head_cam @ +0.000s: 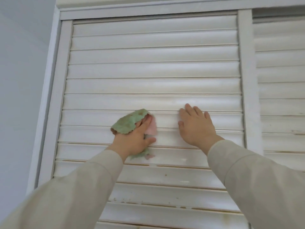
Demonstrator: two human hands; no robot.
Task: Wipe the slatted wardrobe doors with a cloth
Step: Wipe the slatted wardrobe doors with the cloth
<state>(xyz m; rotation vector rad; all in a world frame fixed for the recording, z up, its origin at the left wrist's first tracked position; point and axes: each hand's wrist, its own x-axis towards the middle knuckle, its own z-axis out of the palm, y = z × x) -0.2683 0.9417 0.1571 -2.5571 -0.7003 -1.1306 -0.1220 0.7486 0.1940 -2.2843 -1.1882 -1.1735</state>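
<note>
A white slatted wardrobe door (153, 70) fills the head view. My left hand (135, 139) presses a green and pink cloth (130, 121) against the slats at mid height, left of centre, with fingers curled round the bunched cloth. Part of the cloth hangs out below the palm. My right hand (196, 126) lies flat on the slats just to the right, fingers straight and spread, holding nothing. Both arms wear pale beige sleeves.
A second slatted door (280, 90) stands to the right behind a white upright frame post (249, 80). A plain wall (21, 80) runs along the left. Lower slats (165, 177) show chipped paint and brownish marks.
</note>
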